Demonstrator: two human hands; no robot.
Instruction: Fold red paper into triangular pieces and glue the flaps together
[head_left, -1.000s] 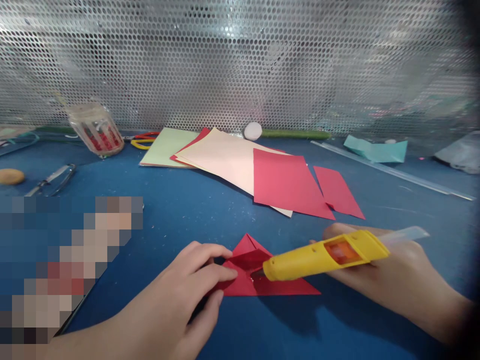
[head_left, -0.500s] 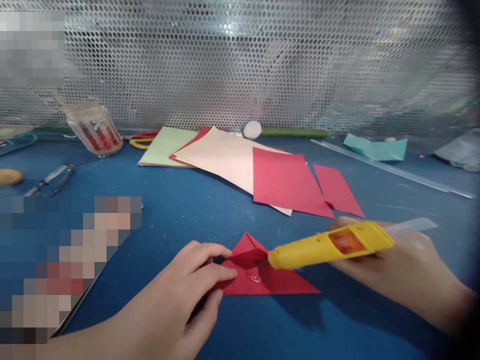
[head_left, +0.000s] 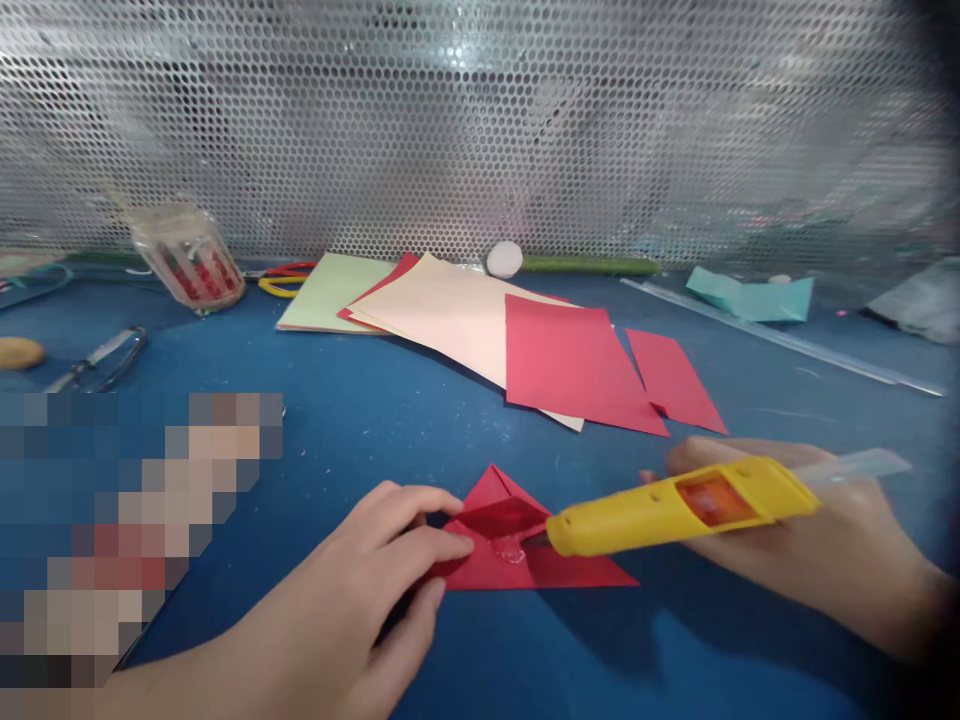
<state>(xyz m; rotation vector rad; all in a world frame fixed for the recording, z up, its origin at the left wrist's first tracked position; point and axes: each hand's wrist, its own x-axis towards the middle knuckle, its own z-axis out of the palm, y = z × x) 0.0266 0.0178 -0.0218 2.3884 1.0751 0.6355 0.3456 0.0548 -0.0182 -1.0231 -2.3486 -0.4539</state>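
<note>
A red paper (head_left: 577, 572), folded into a triangle with a lifted flap, lies on the blue tabletop. My left hand (head_left: 375, 570) grips its left side, with the fingertips at the flap and the thumb near the lower edge. The left corner of the paper is hidden under the fingers. A yellow hot glue gun (head_left: 622, 518) is in my right hand (head_left: 802, 540), whose fingers are mostly behind it. Its nozzle points left, close to a shiny blob of glue (head_left: 510, 550) below the flap. A clear glue stick (head_left: 862, 466) sticks out of its back end.
Beyond my hands lie cream paper (head_left: 457, 310), red sheets (head_left: 581, 360) and green paper (head_left: 330, 290). Scissors (head_left: 285, 285) and a jar (head_left: 191, 260) with red bits stand back left. Clear sticks (head_left: 787, 338) and folded teal paper (head_left: 754, 297) lie back right, before a perforated metal screen (head_left: 450, 130).
My right hand has drawn the glue gun slightly right and toward me, and the glue blob looks bigger. My left hand and the folded paper have stayed in place.
</note>
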